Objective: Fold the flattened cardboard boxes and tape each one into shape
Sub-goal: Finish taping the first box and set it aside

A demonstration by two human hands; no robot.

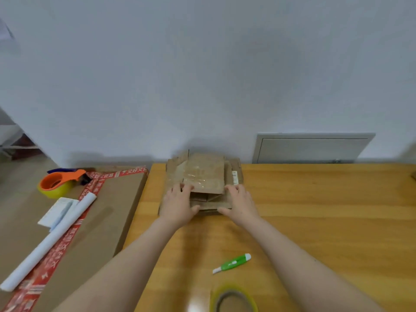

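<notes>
A stack of flattened brown cardboard boxes (206, 174) lies at the far edge of the wooden table (315, 210), against the wall. The top piece carries old clear tape. My left hand (179, 204) lies on the stack's left near side, fingers over the cardboard and thumb curled at the near edge. My right hand (240, 202) grips the right near side the same way. A roll of yellowish clear tape (234, 299) sits at the table's near edge. A green and white box cutter (233, 263) lies in front of it.
To the left stands a big brown carton (101, 221) sealed with red printed tape. On it rest an orange tape dispenser with a yellow roll (58, 182), a white paper roll (47, 242) and a small white packet (56, 211). A grey wall panel (313, 148) sits behind the table.
</notes>
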